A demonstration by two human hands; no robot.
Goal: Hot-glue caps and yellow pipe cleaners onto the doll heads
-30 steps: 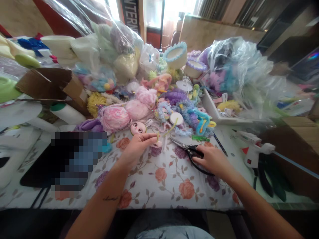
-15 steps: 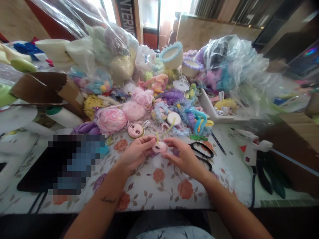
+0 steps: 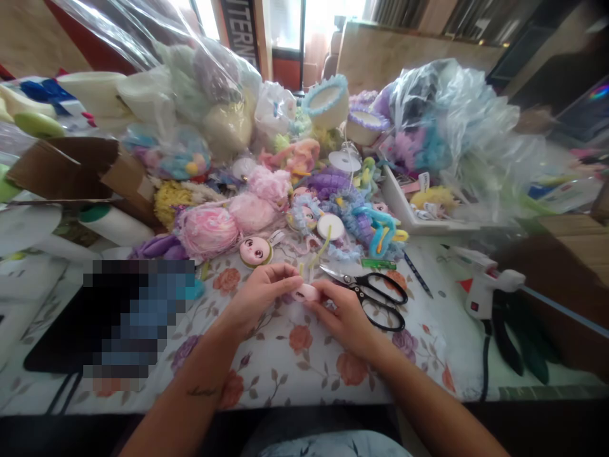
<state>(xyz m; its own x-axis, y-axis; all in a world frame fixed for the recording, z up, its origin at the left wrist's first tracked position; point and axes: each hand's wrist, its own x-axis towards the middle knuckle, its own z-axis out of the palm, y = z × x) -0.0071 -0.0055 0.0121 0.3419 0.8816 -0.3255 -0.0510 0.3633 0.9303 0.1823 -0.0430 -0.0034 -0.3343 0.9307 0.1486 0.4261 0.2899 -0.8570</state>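
Note:
Between my two hands is a small pale pink doll face with a painted eye, tilted above the flowered cloth. My left hand pinches its left side, thumb along the top. On the other side, my right hand grips the edge with fingers and thumb closed. A short yellowish stem sticks up at the top edge of the face. Just beyond my right hand lie black-handled scissors, blades pointing left. Another doll face with two painted eyes rests behind my left hand, and a yellow-green fuzzy strip lies further back.
Pink yarn balls and fuzzy craft pieces are heaped behind. A white tray sits back right. Further right are a glue gun, a pencil and dark-handled pliers. A dark tablet-like slab lies left.
My right hand has closed in on the doll face and now grips its edge; its fingers were more spread. Both hands and the face sit slightly lower, and the scissor blades have come into view.

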